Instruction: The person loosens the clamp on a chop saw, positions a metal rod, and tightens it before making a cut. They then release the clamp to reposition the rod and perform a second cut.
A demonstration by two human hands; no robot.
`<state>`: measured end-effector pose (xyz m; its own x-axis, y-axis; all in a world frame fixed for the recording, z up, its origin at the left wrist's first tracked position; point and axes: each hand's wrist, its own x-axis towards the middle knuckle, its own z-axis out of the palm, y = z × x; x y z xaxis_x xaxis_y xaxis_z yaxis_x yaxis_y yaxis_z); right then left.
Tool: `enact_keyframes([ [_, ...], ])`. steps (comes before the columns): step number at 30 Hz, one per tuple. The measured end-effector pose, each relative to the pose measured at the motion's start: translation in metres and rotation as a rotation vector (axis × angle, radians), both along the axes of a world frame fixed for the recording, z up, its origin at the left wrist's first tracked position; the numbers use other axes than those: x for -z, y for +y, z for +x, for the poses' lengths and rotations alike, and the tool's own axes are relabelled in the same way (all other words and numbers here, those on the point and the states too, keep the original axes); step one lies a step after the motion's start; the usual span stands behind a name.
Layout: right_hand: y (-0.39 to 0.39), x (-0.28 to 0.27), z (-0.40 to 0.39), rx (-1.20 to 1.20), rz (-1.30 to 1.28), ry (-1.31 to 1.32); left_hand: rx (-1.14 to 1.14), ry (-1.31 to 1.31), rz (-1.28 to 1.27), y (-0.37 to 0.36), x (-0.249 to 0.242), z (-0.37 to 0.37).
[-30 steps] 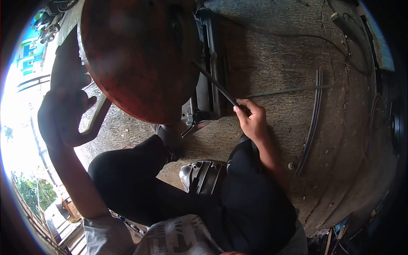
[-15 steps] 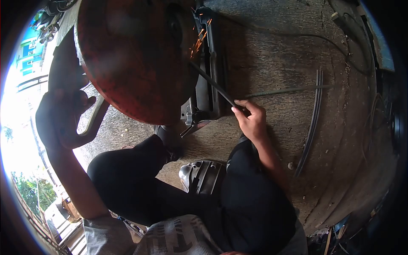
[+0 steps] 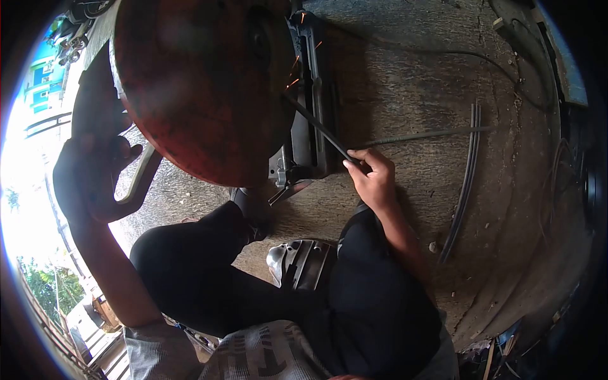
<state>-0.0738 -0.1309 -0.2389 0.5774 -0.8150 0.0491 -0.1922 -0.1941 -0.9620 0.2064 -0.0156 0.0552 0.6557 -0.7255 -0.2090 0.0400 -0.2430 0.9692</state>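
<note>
The large, worn red guard of a cut-off saw (image 3: 196, 95) fills the upper left. My left hand (image 3: 92, 174), in shadow, is closed around the saw's looped handle at the left. A thin dark metal rod (image 3: 320, 128) slants from under the guard's right edge down to my right hand (image 3: 375, 180). The thumb and fingers of that hand pinch the rod near its lower end. A few orange sparks (image 3: 292, 82) show beside the guard, above the saw's dark metal base (image 3: 310, 136). The guard hides the rod's far end and the cutting disc.
Two thin rods (image 3: 467, 190) lie on the worn wooden floor (image 3: 405, 95) at the right, with another rod (image 3: 424, 135) reaching across them. A black cable (image 3: 443, 52) runs along the back. Between my legs lies a ribbed metal part (image 3: 310, 263).
The sparks have thinned from a dense stream to a few. My right hand has shifted very slightly left with the rod, while my left hand looks unmoved on the handle.
</note>
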Motion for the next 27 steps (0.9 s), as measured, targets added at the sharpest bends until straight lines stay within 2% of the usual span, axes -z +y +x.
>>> enact_keyframes([
  [11,0.001,0.005,0.002,0.013,-0.047,-0.041,0.046,-0.022,-0.039,0.000,-0.003,-0.004],
  [13,0.001,0.005,0.002,0.015,-0.069,-0.028,0.326,-0.474,0.261,0.005,-0.009,0.010],
  [14,0.001,0.004,0.002,0.021,-0.068,-0.034,0.326,-0.474,0.261,0.010,-0.006,0.010],
  [16,0.001,0.004,0.002,0.027,-0.067,-0.039,0.045,-0.093,-0.035,-0.001,0.001,-0.010],
  [22,-0.001,0.006,-0.001,0.011,-0.031,-0.005,-0.113,0.029,0.131,0.010,0.000,0.026],
  [27,-0.001,0.007,-0.002,-0.012,-0.002,-0.001,-0.042,0.158,0.096,0.001,-0.004,0.023],
])
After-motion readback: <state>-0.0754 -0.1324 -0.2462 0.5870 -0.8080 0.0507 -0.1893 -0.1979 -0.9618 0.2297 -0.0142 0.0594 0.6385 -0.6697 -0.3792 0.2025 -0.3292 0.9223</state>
